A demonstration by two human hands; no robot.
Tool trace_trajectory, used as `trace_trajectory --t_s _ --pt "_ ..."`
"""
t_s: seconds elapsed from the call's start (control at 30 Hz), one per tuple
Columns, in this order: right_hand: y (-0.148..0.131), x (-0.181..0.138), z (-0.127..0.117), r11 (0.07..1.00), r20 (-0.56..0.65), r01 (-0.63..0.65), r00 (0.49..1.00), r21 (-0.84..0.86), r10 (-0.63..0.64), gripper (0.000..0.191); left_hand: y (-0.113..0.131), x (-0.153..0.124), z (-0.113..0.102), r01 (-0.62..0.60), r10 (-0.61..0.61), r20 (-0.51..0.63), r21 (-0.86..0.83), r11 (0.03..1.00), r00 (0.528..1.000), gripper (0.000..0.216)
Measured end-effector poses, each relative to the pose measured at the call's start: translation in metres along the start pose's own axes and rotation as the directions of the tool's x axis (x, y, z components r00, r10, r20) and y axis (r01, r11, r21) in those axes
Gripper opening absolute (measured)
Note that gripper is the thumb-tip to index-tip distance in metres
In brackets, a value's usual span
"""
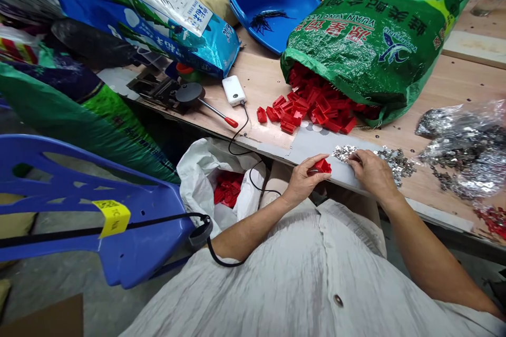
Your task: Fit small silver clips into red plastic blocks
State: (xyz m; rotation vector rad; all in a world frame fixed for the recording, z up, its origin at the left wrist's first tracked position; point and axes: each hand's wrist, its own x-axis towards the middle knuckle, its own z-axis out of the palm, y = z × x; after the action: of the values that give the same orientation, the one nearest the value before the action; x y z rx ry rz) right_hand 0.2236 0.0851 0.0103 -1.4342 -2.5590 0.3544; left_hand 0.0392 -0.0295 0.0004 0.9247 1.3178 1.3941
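My left hand [303, 179] is closed around a small red plastic part [322, 166] at the near edge of the wooden table [454, 89]. My right hand [370, 169] rests just to its right, fingertips pinched in a scatter of small shiny metal pieces [395, 160] on a grey sheet [312, 142]. What the fingers hold is too small to make out. More red plastic parts [312, 108] spill from an open green sack [379, 31] lying just beyond my hands.
A white bag [205, 168] with red parts hangs below the table edge. A blue basin [272, 2], a white power bank [234, 90] with cable, a hand press with red-tipped lever [190, 96], blue sacks [158, 16], clear bags of metal pieces [466, 152], a blue plastic chair [98, 210] at left.
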Motion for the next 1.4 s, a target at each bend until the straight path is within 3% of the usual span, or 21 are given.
trace_trajectory --t_s 0.27,0.4,0.53,0.73,1.03,1.4 --pt "-0.012 0.001 0.003 0.998 0.014 -0.036 0.999 -0.054 0.037 0.017 0.003 -0.001 0.001 0.006 -0.006 0.004 -0.022 1.0 1.0 0.053" --pt "-0.009 0.001 0.001 0.998 -0.001 -0.067 0.998 -0.008 0.067 0.015 0.0 0.001 -0.001 0.019 -0.02 -0.004 -0.066 0.998 1.0 0.055" --pt "-0.006 -0.003 -0.008 0.987 -0.02 -0.091 0.995 0.133 0.094 0.014 -0.001 0.005 0.002 0.051 -0.052 0.0 -0.225 0.973 0.999 0.062" --pt "-0.018 -0.018 -0.022 0.847 -0.019 0.095 0.995 0.523 -0.099 0.016 0.004 0.007 0.005 0.126 -0.123 0.032 -0.347 0.93 0.992 0.056" --pt "-0.038 -0.027 -0.017 0.812 -0.16 0.313 0.95 0.492 -0.269 0.015 0.007 0.004 0.006 0.155 -0.135 0.08 -0.359 0.92 0.988 0.06" --pt "-0.03 -0.031 -0.016 0.699 -0.042 0.291 0.936 0.654 -0.35 0.014 0.004 0.001 0.002 0.262 -0.188 0.211 -0.413 0.872 0.959 0.06"
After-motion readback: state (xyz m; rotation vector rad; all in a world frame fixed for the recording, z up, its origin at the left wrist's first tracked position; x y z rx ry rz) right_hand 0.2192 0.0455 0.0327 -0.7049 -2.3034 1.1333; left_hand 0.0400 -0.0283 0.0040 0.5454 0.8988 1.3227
